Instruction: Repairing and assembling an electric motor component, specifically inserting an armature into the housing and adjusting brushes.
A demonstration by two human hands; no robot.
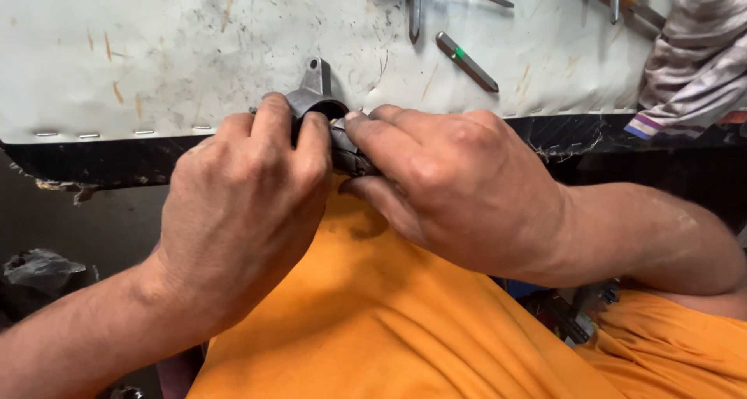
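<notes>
Nearest, the left hand and right hand both close tightly around a small grey metal part, held over the orange shirt at the bench edge. At twelve o'clock lies the scratched white bench top; at one o'clock, a screwdriver bit; at two o'clock, a striped cloth.
</notes>
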